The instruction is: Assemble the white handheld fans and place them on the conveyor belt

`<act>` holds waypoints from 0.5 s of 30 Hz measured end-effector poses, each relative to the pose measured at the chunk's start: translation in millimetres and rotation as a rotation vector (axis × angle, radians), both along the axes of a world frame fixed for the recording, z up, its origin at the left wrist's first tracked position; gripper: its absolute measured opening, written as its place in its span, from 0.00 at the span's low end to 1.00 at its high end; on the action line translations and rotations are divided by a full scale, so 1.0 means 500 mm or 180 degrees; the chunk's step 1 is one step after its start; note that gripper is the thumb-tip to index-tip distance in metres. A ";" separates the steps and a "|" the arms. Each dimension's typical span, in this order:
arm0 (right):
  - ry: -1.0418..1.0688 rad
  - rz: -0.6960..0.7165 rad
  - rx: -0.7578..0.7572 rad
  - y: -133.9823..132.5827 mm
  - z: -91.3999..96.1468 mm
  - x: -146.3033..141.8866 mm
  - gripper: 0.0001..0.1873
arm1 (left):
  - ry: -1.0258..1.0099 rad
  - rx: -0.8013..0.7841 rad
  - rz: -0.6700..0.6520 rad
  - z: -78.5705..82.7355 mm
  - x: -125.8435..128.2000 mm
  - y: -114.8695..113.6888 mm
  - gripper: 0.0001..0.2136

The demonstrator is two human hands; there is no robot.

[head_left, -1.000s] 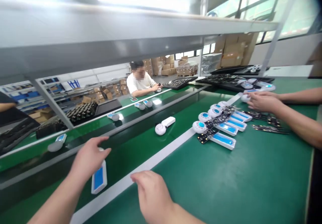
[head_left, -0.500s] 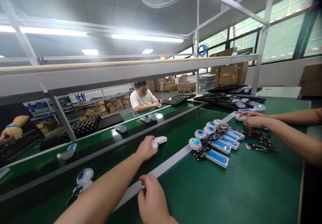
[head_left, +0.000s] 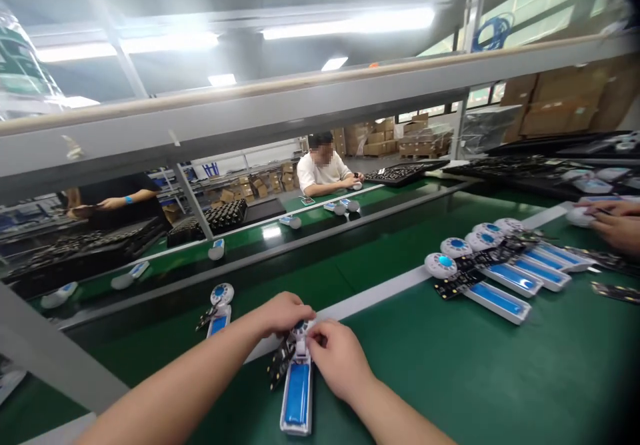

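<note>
Along the near side of the green worktop (head_left: 430,371), the person's left hand (head_left: 283,313) and right hand (head_left: 340,358) are both on one white handheld unit (head_left: 296,391) with a blue panel. It lies lengthwise, pointing away from the person, with its top end just at the white strip (head_left: 360,299). Left fingers (head_left: 295,310) are together, curled over the top end; right fingers (head_left: 315,342) are closed on the white neck below it. Top end mostly hidden by the hands. A black circuit board (head_left: 280,363) sticks out at the unit's left side, touching it.

Just beyond, left of the hands, a second unit (head_left: 219,318) with a round blue-centred head stands on the dark lane. To the right, a row of matching units (head_left: 500,275) lies on the worktop, with boards across them. A co-worker's hands (head_left: 617,226) are at the far right edge, near loose boards. Farther off, a seated person (head_left: 320,168) works behind a grey shelf beam (head_left: 250,108), near a black tray of boards (head_left: 400,174). Cardboard boxes (head_left: 560,101) are stacked behind.
</note>
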State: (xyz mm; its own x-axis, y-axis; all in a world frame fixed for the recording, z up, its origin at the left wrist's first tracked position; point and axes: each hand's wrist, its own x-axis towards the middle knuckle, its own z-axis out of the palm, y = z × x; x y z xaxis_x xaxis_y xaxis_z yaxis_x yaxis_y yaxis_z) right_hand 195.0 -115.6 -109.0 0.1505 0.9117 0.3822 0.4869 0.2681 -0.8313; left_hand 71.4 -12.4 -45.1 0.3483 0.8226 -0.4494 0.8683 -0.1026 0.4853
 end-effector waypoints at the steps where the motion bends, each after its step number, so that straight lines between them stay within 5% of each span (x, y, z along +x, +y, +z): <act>1: -0.0029 0.0110 -0.0013 -0.002 -0.002 -0.002 0.10 | -0.0077 -0.0045 0.0041 -0.011 -0.007 -0.008 0.12; 5: -0.0086 0.0281 -0.0073 -0.009 -0.003 -0.005 0.11 | -0.0616 0.0078 0.0183 -0.013 -0.041 -0.037 0.21; 9: -0.0104 0.0348 -0.0072 -0.015 0.000 -0.010 0.10 | -0.1120 0.0755 0.0257 -0.007 -0.101 -0.112 0.25; 15: -0.0020 0.0356 -0.0089 -0.017 0.000 -0.026 0.10 | -0.1328 0.1115 -0.0226 -0.070 -0.151 -0.206 0.41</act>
